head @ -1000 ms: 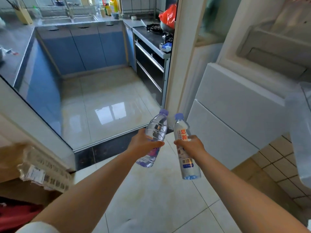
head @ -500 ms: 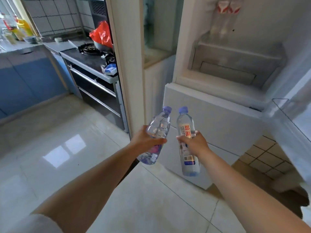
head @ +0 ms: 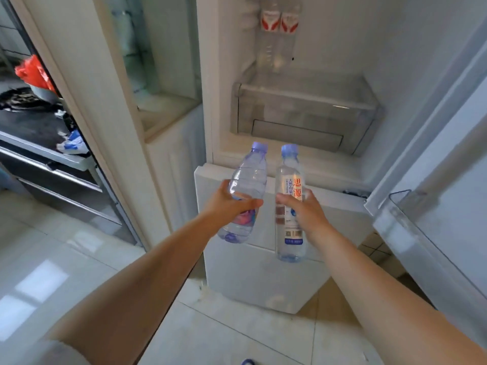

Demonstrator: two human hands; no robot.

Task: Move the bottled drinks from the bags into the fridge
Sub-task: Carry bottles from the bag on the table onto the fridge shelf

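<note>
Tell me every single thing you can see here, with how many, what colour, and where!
held water bottles: 2, clear with light purple-blue caps, one tilted in the left hand, one upright with red writing in the right hand, in front of the open fridge
fridge: 1, white, top door open
shelf bottles: 2, clear with red and white labels, standing at the back of the fridge shelf
fridge drawer: 1, clear, below that shelf
red bag: 1, red, on the stove at far left
left hand: 1, grips the tilted bottle
right hand: 1, grips the upright bottle
</note>
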